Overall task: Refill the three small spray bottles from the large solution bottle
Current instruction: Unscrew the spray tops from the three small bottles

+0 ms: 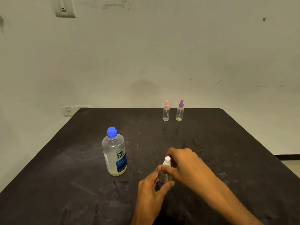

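Note:
A small clear spray bottle with a white top (167, 161) stands near the middle front of the black table (81, 184). My left hand (151, 190) grips its body from the left. My right hand (183, 163) curls round its neck just under the white top. The large solution bottle (115, 153), clear with a blue cap and a blue label, stands upright to the left, capped and partly full. Two more small spray bottles stand at the far edge: one with a pink top (165, 111) and one with a purple top (180, 111).
The table is covered with a dark, scuffed cloth. A pale wall rises right behind the far edge, with a switch plate (69, 110) low on the left. The table's right edge drops to a floor strip (290, 161).

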